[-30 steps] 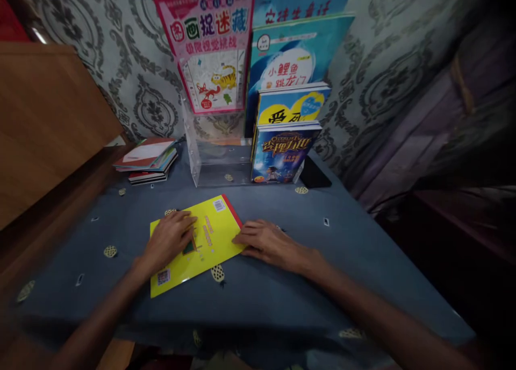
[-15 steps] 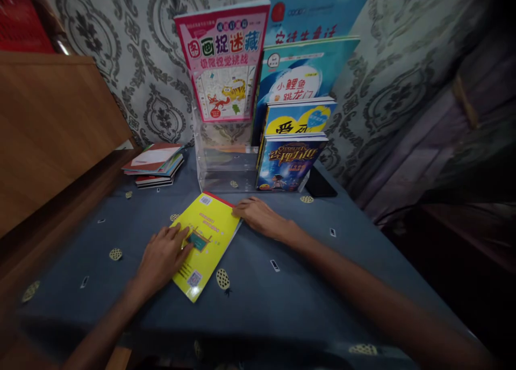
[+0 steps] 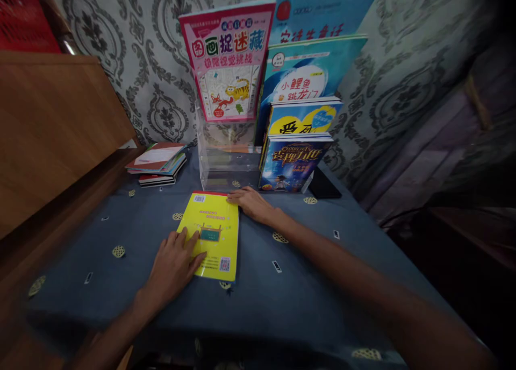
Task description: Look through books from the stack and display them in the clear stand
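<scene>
A yellow book (image 3: 220, 211) with a red edge along its far side lies on the table, back cover up, showing a barcode, a small chalkboard picture and a QR code. On its left part rests my left hand (image 3: 173, 260), open, fingers spread flat over the cover. My right hand (image 3: 253, 204) is closed at the far right corner of the book, fingertips on the cover; its thumb is hidden. Just beyond the book stands a clear acrylic book rack (image 3: 215, 160).
Several books stand in the rack, among them a pink picture book (image 3: 229, 63) and a dark blue book (image 3: 292, 163). A small stack of books (image 3: 159, 163) lies at the back left. Right of the rack is a flat black object (image 3: 324, 184). A wooden panel (image 3: 52, 128) borders the left.
The yellow book has turned from a slant to nearly square with the rack, its near end swinging right. Both hands have moved with it, the left one spreading its fingers more.
</scene>
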`<action>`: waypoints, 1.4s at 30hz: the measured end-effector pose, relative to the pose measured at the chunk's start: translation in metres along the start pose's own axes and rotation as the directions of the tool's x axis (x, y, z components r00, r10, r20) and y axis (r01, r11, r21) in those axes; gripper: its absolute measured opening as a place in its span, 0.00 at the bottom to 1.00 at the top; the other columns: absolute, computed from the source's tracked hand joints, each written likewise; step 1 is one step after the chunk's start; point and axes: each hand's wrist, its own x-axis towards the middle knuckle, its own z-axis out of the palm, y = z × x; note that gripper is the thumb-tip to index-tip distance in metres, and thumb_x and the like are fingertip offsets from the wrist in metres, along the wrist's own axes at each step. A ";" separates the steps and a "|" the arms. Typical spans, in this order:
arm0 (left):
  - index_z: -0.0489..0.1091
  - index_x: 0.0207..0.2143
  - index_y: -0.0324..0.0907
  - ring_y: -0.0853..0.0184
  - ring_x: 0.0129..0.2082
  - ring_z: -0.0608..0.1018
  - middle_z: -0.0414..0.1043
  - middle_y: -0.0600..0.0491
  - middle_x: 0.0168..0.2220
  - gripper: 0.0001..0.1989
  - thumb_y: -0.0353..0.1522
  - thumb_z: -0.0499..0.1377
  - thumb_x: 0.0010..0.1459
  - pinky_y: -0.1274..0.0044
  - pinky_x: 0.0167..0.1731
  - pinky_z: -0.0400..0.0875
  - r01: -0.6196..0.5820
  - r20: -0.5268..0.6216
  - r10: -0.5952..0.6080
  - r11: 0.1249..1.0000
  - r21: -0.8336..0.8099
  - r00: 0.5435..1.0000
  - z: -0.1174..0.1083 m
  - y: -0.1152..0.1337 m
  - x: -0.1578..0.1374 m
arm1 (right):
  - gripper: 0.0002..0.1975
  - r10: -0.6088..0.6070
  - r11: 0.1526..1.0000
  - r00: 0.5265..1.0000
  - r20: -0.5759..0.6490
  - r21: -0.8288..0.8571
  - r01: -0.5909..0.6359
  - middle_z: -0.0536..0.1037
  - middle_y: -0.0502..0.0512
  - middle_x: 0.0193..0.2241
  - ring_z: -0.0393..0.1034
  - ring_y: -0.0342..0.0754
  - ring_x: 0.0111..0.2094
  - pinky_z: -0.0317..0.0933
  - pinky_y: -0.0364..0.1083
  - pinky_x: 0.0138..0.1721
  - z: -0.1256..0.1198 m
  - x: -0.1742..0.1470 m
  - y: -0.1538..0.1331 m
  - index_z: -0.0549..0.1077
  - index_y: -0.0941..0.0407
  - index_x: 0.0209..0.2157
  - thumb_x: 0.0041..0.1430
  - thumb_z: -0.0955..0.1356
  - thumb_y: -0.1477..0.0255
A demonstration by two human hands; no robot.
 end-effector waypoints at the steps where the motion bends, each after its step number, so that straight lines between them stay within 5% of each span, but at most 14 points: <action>1: 0.69 0.57 0.43 0.54 0.46 0.73 0.72 0.41 0.52 0.20 0.40 0.53 0.67 0.64 0.43 0.71 -0.001 0.006 0.001 1.000 -0.001 1.000 -0.001 0.001 0.003 | 0.17 0.003 1.000 1.000 0.009 -0.011 -0.003 0.77 0.63 0.55 0.66 0.54 0.60 0.57 0.56 0.56 0.000 0.004 0.002 0.75 0.55 0.51 0.65 0.61 0.79; 7: 0.70 0.55 0.39 0.50 0.49 0.73 0.73 0.39 0.52 0.19 0.39 0.56 0.66 0.62 0.44 0.69 -0.024 0.065 0.029 0.997 -0.076 0.997 -0.007 0.001 0.008 | 0.22 -0.025 0.998 1.000 0.009 -0.051 0.025 0.73 0.65 0.59 0.60 0.58 0.64 0.49 0.63 0.62 0.003 -0.009 -0.007 0.71 0.58 0.56 0.64 0.60 0.83; 12: 0.70 0.53 0.45 0.56 0.52 0.73 0.72 0.45 0.55 0.16 0.41 0.56 0.67 0.63 0.49 0.69 -0.305 0.018 0.322 0.910 -0.280 0.946 -0.010 0.006 -0.001 | 0.23 -0.014 0.978 0.999 -0.041 0.206 0.022 0.71 0.62 0.61 0.62 0.52 0.64 0.48 0.60 0.66 0.026 -0.040 -0.047 0.71 0.56 0.57 0.65 0.60 0.82; 17: 0.70 0.53 0.44 0.58 0.51 0.75 0.75 0.47 0.52 0.15 0.39 0.56 0.67 0.65 0.49 0.71 -0.414 -0.034 0.421 0.872 -0.262 0.907 -0.009 0.012 -0.002 | 0.25 0.049 0.870 0.991 -0.125 0.493 0.019 0.73 0.58 0.59 0.63 0.51 0.63 0.53 0.60 0.65 0.032 -0.062 -0.083 0.69 0.53 0.60 0.64 0.59 0.82; 24: 0.73 0.49 0.41 0.61 0.47 0.79 0.79 0.48 0.47 0.11 0.32 0.55 0.68 0.68 0.46 0.74 -0.520 -0.185 0.488 0.825 -0.220 0.853 -0.005 0.014 -0.001 | 0.23 0.096 0.672 0.983 -0.156 0.739 0.051 0.82 0.56 0.46 0.76 0.48 0.50 0.67 0.52 0.55 0.022 -0.071 -0.090 0.77 0.57 0.49 0.56 0.60 0.85; 32: 0.74 0.47 0.40 0.64 0.41 0.79 0.80 0.50 0.44 0.09 0.29 0.55 0.68 0.70 0.42 0.75 -0.401 -0.191 0.353 0.787 -0.469 0.916 -0.010 0.018 0.000 | 0.23 0.040 0.539 0.992 -0.118 0.839 0.078 0.84 0.56 0.40 0.79 0.46 0.43 0.70 0.50 0.49 0.019 -0.075 -0.088 0.76 0.60 0.49 0.55 0.61 0.84; 42: 0.76 0.43 0.44 0.65 0.40 0.80 0.80 0.51 0.41 0.10 0.33 0.54 0.68 0.70 0.41 0.72 -0.248 -0.120 0.224 0.728 -0.639 0.967 -0.007 0.018 0.003 | 0.20 0.037 0.557 0.994 -0.104 0.828 0.066 0.82 0.56 0.41 0.77 0.45 0.42 0.70 0.48 0.46 0.015 -0.076 -0.089 0.77 0.58 0.47 0.55 0.62 0.82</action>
